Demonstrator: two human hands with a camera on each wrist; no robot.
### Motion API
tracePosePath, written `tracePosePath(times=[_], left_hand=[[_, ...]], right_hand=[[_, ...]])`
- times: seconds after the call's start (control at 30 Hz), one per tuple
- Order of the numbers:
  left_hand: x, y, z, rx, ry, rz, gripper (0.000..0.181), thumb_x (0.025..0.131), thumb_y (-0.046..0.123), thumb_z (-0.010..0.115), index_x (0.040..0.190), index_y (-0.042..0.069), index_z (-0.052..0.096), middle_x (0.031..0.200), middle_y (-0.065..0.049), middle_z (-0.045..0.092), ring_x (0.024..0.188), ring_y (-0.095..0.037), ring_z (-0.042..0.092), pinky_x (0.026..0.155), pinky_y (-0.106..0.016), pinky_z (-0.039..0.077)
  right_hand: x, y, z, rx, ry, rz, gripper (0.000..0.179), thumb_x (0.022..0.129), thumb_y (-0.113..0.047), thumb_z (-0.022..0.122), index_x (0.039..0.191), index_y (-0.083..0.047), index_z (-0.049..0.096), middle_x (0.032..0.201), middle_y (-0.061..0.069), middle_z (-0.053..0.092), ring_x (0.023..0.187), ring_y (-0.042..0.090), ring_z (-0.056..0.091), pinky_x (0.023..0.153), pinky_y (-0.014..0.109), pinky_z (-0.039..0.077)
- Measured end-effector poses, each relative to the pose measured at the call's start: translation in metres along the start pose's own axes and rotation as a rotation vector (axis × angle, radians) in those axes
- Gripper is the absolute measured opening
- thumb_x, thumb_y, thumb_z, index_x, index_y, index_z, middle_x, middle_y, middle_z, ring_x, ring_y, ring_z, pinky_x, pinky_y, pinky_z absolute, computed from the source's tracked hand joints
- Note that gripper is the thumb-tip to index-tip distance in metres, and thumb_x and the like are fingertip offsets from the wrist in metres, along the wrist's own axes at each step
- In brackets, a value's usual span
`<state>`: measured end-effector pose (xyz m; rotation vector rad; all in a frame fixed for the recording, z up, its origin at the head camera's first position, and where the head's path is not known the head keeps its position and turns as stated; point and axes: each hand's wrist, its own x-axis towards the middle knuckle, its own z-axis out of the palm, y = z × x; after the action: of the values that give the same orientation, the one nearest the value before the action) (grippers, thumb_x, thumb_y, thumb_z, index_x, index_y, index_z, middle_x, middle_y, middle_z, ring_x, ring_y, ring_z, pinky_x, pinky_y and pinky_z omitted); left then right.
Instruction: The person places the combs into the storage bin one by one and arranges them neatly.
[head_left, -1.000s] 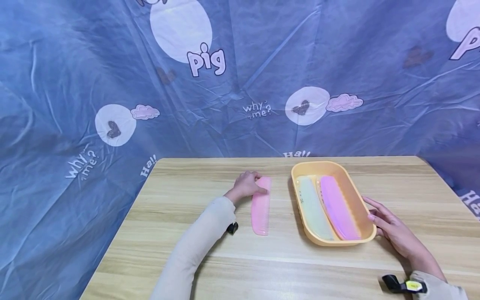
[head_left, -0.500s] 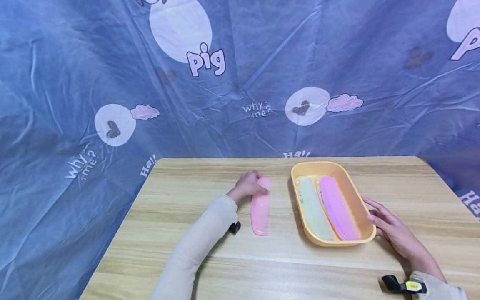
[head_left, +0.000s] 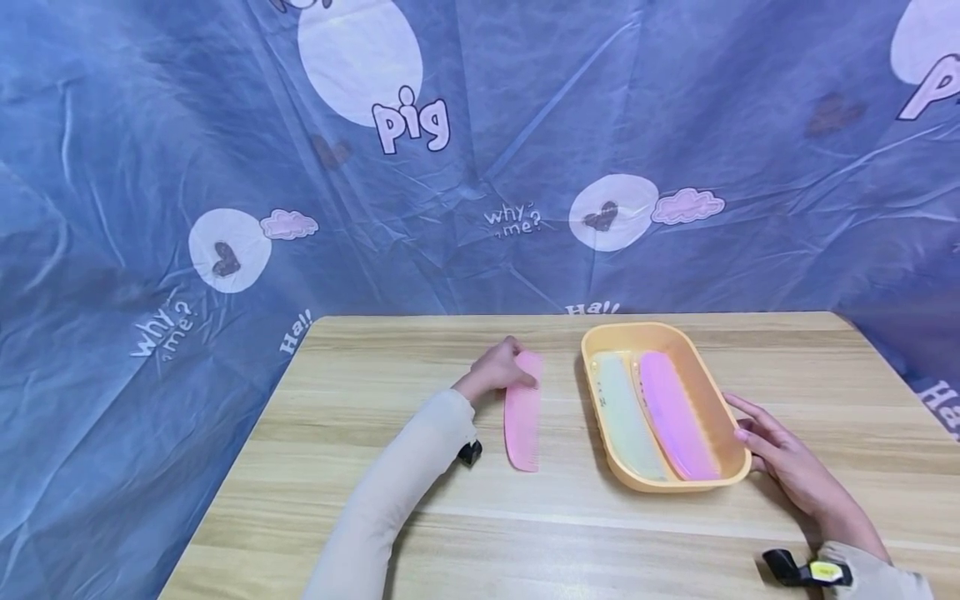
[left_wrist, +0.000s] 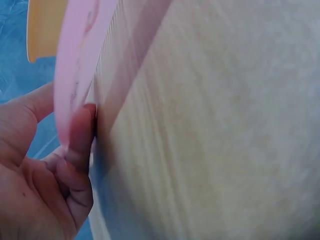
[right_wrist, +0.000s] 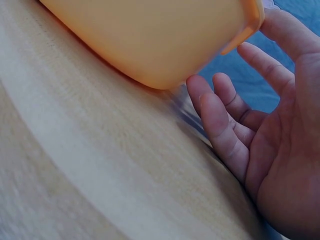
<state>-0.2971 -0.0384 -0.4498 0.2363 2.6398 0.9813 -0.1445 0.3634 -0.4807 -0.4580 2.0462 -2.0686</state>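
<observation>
A pink comb (head_left: 522, 425) is pinched near its far end by my left hand (head_left: 497, 368), left of the tray. In the left wrist view the comb (left_wrist: 82, 60) stands tilted, its teeth facing the wooden table and a shadow beside it; part of it lies behind the fingers. My right hand (head_left: 787, 458) holds the right rim of a yellow-orange tray (head_left: 716, 392), with the thumb over the edge. The right wrist view shows the index finger near the rim's underside and the other fingers loosely bent below. Inside the tray lie a pale green comb (head_left: 630, 417) and a purple-pink comb (head_left: 678, 417).
The wooden table (head_left: 337, 442) extends around the tray and both arms. Behind it hangs a blue printed cloth (head_left: 480, 150). A black camera mount (head_left: 787, 568) sits at the right wrist, another black mount (head_left: 470, 452) under the left.
The pink comb has tilted slightly in the left hand and shifted a little to the right. The right hand and tray look nearly the same.
</observation>
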Motion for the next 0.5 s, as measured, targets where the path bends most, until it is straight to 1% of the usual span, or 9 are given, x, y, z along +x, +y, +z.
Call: tracePosePath(times=[0.1, 0.13, 0.23, 0.3, 0.37, 0.5], left_hand=[[0.001, -0.007, 0.002, -0.186, -0.005, 0.03, 0.057, 0.072, 0.015, 0.081, 0.12, 0.006, 0.051, 0.129, -0.013, 0.058, 0.094, -0.02, 0.058, 0.077, -0.025, 0.05], [0.001, -0.009, 0.003, -0.231, -0.004, 0.037, 0.056, 0.072, 0.011, 0.08, 0.12, 0.005, 0.052, 0.131, -0.015, 0.056, 0.094, -0.019, 0.057, 0.077, -0.023, 0.05], [0.0, -0.012, 0.004, -0.348, -0.01, 0.046, 0.054, 0.073, 0.002, 0.077, 0.12, 0.001, 0.052, 0.134, -0.02, 0.053, 0.086, -0.018, 0.058, 0.069, -0.022, 0.051], [-0.001, -0.013, 0.004, -0.395, -0.016, 0.039, 0.053, 0.073, 0.0, 0.075, 0.121, 0.001, 0.051, 0.135, -0.021, 0.051, 0.077, -0.016, 0.057, 0.062, -0.022, 0.05], [-0.002, -0.013, 0.003, -0.437, -0.022, 0.03, 0.054, 0.073, -0.003, 0.074, 0.122, 0.0, 0.051, 0.137, -0.022, 0.049, 0.071, -0.016, 0.058, 0.059, -0.022, 0.051], [0.0, -0.012, 0.001, -0.498, -0.031, 0.028, 0.054, 0.075, -0.003, 0.073, 0.124, 0.001, 0.049, 0.135, -0.023, 0.05, 0.074, -0.016, 0.062, 0.065, -0.025, 0.056]], right_hand=[[0.001, -0.002, 0.001, -0.018, 0.008, 0.004, 0.054, 0.103, 0.0, 0.033, 0.149, -0.028, 0.034, 0.109, -0.009, 0.057, 0.095, 0.002, 0.064, 0.074, 0.021, 0.056], [0.001, -0.002, 0.002, -0.025, 0.011, 0.005, 0.054, 0.103, -0.001, 0.034, 0.15, -0.028, 0.033, 0.109, -0.009, 0.056, 0.094, 0.002, 0.063, 0.074, 0.021, 0.056], [0.001, -0.003, 0.002, -0.039, 0.022, 0.015, 0.054, 0.103, -0.002, 0.034, 0.15, -0.027, 0.032, 0.108, -0.009, 0.056, 0.094, 0.001, 0.064, 0.074, 0.021, 0.056], [0.001, -0.003, 0.002, -0.048, 0.027, 0.018, 0.054, 0.103, -0.002, 0.034, 0.15, -0.028, 0.032, 0.108, -0.01, 0.056, 0.094, 0.001, 0.064, 0.074, 0.021, 0.056], [0.0, -0.002, 0.001, -0.047, 0.025, 0.014, 0.054, 0.103, -0.001, 0.034, 0.15, -0.028, 0.032, 0.109, -0.01, 0.057, 0.095, 0.001, 0.063, 0.074, 0.02, 0.055], [0.0, 0.0, 0.0, -0.034, 0.017, 0.003, 0.055, 0.103, 0.0, 0.033, 0.149, -0.029, 0.034, 0.11, -0.01, 0.057, 0.095, 0.001, 0.063, 0.074, 0.019, 0.055]])
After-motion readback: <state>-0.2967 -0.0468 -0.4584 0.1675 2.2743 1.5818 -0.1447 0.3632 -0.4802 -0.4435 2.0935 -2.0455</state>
